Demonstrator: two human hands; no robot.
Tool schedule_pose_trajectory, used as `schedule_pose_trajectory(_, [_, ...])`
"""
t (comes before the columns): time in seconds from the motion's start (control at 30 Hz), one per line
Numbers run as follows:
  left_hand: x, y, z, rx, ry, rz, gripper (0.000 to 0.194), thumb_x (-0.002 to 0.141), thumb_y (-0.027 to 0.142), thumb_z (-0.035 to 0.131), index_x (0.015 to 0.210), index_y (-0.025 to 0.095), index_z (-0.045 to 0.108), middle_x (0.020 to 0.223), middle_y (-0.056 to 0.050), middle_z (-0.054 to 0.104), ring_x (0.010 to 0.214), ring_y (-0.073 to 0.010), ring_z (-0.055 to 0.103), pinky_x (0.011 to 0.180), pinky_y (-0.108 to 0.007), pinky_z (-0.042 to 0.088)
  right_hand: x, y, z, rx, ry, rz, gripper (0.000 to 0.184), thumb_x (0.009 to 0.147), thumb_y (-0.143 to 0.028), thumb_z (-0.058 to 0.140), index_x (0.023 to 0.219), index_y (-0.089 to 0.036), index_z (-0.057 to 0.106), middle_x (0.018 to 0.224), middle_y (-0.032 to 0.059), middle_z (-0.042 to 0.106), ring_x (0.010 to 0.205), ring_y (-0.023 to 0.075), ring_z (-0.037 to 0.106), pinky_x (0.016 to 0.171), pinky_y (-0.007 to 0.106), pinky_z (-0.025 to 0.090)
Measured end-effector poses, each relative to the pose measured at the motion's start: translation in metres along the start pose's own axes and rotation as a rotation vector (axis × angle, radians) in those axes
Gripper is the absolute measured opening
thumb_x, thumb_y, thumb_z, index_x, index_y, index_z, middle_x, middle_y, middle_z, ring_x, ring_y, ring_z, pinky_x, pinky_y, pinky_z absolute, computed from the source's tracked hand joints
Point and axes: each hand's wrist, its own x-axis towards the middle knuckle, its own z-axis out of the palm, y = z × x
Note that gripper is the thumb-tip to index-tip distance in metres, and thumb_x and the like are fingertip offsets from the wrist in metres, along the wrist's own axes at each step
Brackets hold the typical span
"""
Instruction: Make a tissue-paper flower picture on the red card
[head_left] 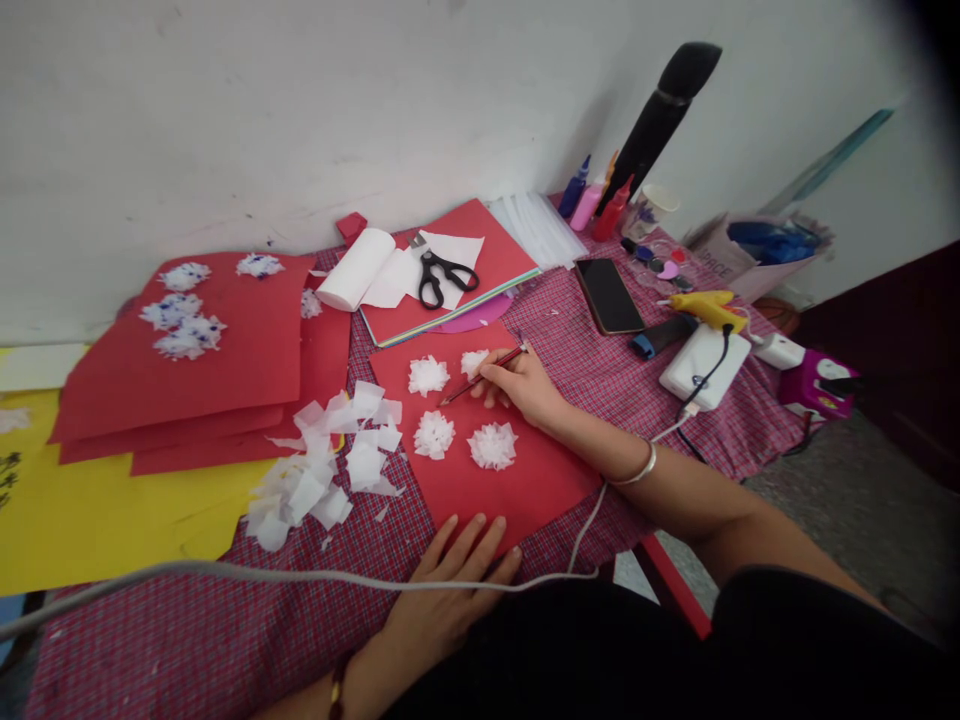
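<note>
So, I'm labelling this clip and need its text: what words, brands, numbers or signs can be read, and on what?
"PACE", perhaps "SPACE": on the pale bag.
Black characters on the yellow paper: too blurred to read.
White marks on the purple box: too small to make out.
Pencil in the right hand: no lettering can be made out.
</note>
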Motion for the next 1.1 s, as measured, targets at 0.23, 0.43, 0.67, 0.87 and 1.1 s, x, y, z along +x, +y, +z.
schedule_pose_trajectory(0.23, [0.001,0.000,0.000,0.012,0.036,-0.005,0.045,0.097,0.032,0.046,0.142,0.026,0.042,0.146,-0.007,0.043,0.132,-0.0271,0.035,0.112,-0.046,0.016,-0.001,-0.003,0.002,0.021,0.034,-0.009,0.022,0.078,-0.039,0.062,0.079,-0.017,0.057,0.070,0.0050,0.073,0.043,0.0101,0.058,0.034,0.017,0.031])
schedule_pose_trajectory(0.43, [-0.001,0.001,0.003,-0.007,0.039,-0.004,0.047,0.097,0.030,0.045,0.144,0.025,0.040,0.149,-0.008,0.039,0.134,-0.0282,0.033,0.113,-0.047,0.016,0.001,-0.002,0.002,0.028,0.028,-0.009,0.022,0.079,-0.040,0.062,0.080,-0.018,0.057,0.070,0.0048,0.073,0.043,0.0104,0.058,0.033,0.017,0.030])
schedule_pose_trajectory(0.67, [-0.002,0.000,0.003,0.012,0.019,-0.002,0.048,0.097,0.032,0.045,0.144,0.026,0.039,0.152,-0.007,0.035,0.135,-0.0276,0.032,0.112,-0.046,0.020,0.000,-0.004,0.001,0.014,-0.011,0.023,0.020,0.077,-0.035,0.063,0.074,-0.016,0.058,0.062,0.0040,0.070,0.042,0.0102,0.058,0.034,0.017,0.032])
schedule_pose_trajectory(0.87, [-0.002,0.001,0.004,0.007,0.025,-0.002,0.048,0.098,0.033,0.045,0.145,0.026,0.038,0.152,-0.007,0.034,0.136,-0.0279,0.031,0.113,-0.047,0.017,0.000,-0.004,0.001,0.026,0.006,0.011,0.018,0.077,-0.035,0.062,0.076,-0.017,0.058,0.063,0.0035,0.071,0.041,0.0099,0.058,0.033,0.017,0.032])
schedule_pose_trajectory(1.1, [-0.003,0.000,0.004,0.000,0.027,-0.006,0.048,0.097,0.031,0.046,0.144,0.025,0.039,0.152,-0.008,0.035,0.136,-0.0282,0.032,0.113,-0.047,0.016,-0.003,-0.012,-0.005,0.064,0.035,0.059,0.015,0.074,-0.030,0.060,0.069,-0.016,0.059,0.053,0.0014,0.066,0.039,0.0096,0.057,0.033,0.016,0.032])
